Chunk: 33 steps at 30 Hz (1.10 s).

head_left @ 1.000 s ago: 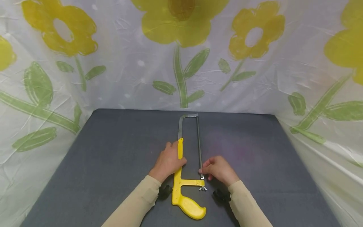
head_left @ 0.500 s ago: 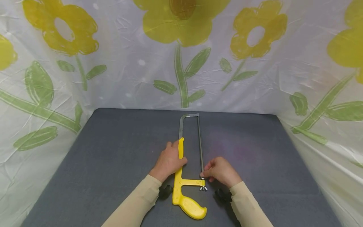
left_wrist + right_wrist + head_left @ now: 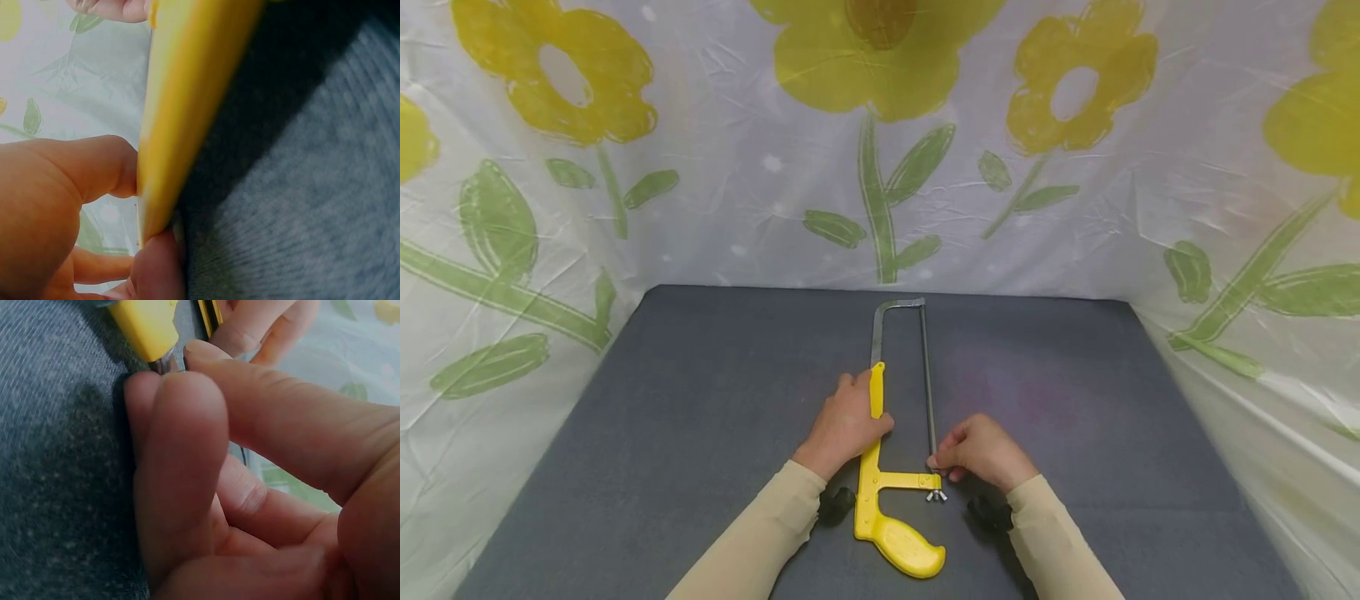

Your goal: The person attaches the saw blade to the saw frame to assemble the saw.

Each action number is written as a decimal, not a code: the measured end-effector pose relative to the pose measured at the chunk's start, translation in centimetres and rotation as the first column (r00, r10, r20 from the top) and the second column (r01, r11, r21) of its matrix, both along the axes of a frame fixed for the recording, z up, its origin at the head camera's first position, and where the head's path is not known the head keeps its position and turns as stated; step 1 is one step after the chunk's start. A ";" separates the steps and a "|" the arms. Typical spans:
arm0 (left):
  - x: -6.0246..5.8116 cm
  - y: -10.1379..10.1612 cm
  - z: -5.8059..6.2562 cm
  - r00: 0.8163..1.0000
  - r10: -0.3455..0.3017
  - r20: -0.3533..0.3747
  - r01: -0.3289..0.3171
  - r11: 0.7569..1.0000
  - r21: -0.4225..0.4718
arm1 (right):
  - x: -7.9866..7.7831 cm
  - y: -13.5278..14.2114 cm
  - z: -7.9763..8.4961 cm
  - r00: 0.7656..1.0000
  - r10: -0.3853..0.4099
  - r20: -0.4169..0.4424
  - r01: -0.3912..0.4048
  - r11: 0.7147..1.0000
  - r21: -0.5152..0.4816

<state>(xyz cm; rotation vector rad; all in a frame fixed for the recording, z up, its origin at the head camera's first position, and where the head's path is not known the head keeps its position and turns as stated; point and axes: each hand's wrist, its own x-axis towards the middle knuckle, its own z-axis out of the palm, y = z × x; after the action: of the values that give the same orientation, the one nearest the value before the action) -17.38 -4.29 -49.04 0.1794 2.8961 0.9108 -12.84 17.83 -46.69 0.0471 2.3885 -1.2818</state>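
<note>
A hacksaw (image 3: 898, 546) with a yellow frame and handle lies on the dark table, its handle toward me. My left hand (image 3: 846, 423) grips the yellow frame bar (image 3: 178, 119) between thumb and fingers. On the right side runs the thin metal blade (image 3: 928, 375), from the far silver arm down to the yellow crosspiece (image 3: 902, 481). With thumb and fingertips my right hand (image 3: 985, 450) pinches the blade's near end, just above that crosspiece. The fingers cover the joint there. A silver wing nut (image 3: 936, 496) sticks out below the crosspiece.
The dark cloth-covered table (image 3: 737, 358) ends at a white curtain (image 3: 730, 208) printed with yellow flowers, which rises at the back and both sides. Black wrist devices (image 3: 988, 514) sit beside the beige sleeves (image 3: 760, 533).
My right fingers have slid slightly toward the handle along the blade, now covering the end fitting that showed before. The left hand keeps its grip in the same place.
</note>
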 end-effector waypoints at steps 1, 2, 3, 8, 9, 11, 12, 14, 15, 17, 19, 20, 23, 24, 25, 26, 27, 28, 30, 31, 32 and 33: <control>0.0 0.0 0.0 1.000 0.001 0.001 -0.001 1.000 0.002 | 0.0 0.0 0.0 1.000 0.002 0.001 -0.002 1.000 -0.001; 0.0 0.0 0.0 1.000 0.001 0.002 -0.001 1.000 0.003 | 0.0 0.0 -0.1 1.000 0.006 0.003 -0.006 1.000 -0.004; -0.1 0.0 0.0 1.000 0.000 0.003 0.000 1.000 0.003 | 0.0 0.1 -0.1 1.000 0.006 0.006 -0.006 1.000 -0.005; -0.3 0.0 0.1 1.000 -0.003 0.010 0.003 1.000 -0.006 | -0.3 0.1 0.0 0.999 -0.016 0.030 0.017 0.999 -0.031; -0.3 0.0 0.1 1.000 -0.003 0.011 0.003 1.000 -0.008 | -0.3 0.0 0.0 0.999 -0.024 0.033 0.025 0.999 -0.038; -0.4 0.0 0.3 1.000 -0.002 0.015 0.002 1.000 -0.012 | -0.5 0.0 -0.1 0.999 -0.033 0.038 0.035 0.998 -0.052; -0.4 0.0 0.3 1.000 -0.002 0.019 0.003 1.000 -0.014 | -0.5 0.0 -0.1 0.999 -0.034 0.038 0.036 0.998 -0.060; -0.4 0.0 0.4 1.000 -0.003 0.025 0.004 1.000 -0.015 | -0.6 0.1 -0.2 0.998 -0.033 0.044 0.037 0.996 -0.080; -0.4 0.0 0.4 1.000 -0.004 0.029 0.004 1.000 -0.015 | -0.7 0.1 -0.2 0.998 -0.033 0.050 0.037 0.995 -0.088; -0.4 0.0 0.4 0.999 -0.003 0.033 0.004 1.000 -0.011 | -0.6 0.2 -0.2 0.998 -0.025 0.053 0.030 0.996 -0.090; -0.4 0.0 0.4 0.999 -0.001 0.035 0.001 1.000 -0.007 | -0.6 0.2 -0.1 0.998 -0.017 0.058 0.022 0.997 -0.080; -0.4 0.0 0.4 0.999 0.001 0.036 -0.001 1.000 -0.004 | -0.6 0.2 -0.1 0.998 -0.017 0.063 0.021 0.997 -0.073; -0.3 0.1 0.3 0.999 0.006 0.042 -0.006 1.000 0.000 | -0.4 0.2 0.1 0.998 -0.008 0.069 0.012 0.999 -0.052; -0.3 0.1 0.3 0.999 0.008 0.042 -0.008 1.000 0.000 | -0.4 0.2 0.1 0.997 -0.010 0.074 0.014 0.999 -0.049; -0.3 0.1 0.4 0.999 0.009 0.043 -0.009 1.000 0.001 | -0.3 0.1 0.1 0.997 -0.010 0.077 0.013 0.999 -0.046; -0.2 0.1 0.3 0.999 0.010 0.044 -0.010 1.000 0.002 | -0.3 0.1 0.1 0.997 -0.008 0.078 0.012 0.999 -0.044; -0.2 0.1 0.3 0.999 0.010 0.044 -0.010 1.000 0.001 | -0.2 0.1 0.1 0.997 -0.007 0.078 0.011 0.999 -0.041; -0.2 0.1 0.3 0.999 0.011 0.042 -0.011 1.000 0.000 | -0.2 0.0 0.1 0.997 -0.008 0.078 0.010 0.999 -0.036; -0.2 0.1 0.3 0.999 0.011 0.039 -0.011 1.000 0.000 | -0.1 0.0 0.0 0.997 -0.013 0.076 0.015 1.000 -0.026; -0.1 0.1 0.3 0.999 0.011 0.039 -0.011 1.000 0.000 | -0.1 -0.1 0.0 0.997 -0.014 0.073 0.015 1.000 -0.021; -0.2 0.1 0.3 0.999 0.011 0.037 -0.011 1.000 -0.002 | -0.1 -0.1 0.0 0.998 -0.013 0.067 0.015 1.000 -0.018; -0.2 0.1 0.3 0.999 0.011 0.036 -0.011 1.000 -0.003 | -0.1 -0.1 0.0 0.998 -0.014 0.061 0.015 1.000 -0.016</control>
<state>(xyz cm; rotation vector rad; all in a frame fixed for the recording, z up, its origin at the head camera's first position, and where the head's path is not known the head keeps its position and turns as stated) -17.54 -4.22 -48.74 0.1456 2.8676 0.9020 -12.97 17.75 -46.73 0.0969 2.3302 -1.2875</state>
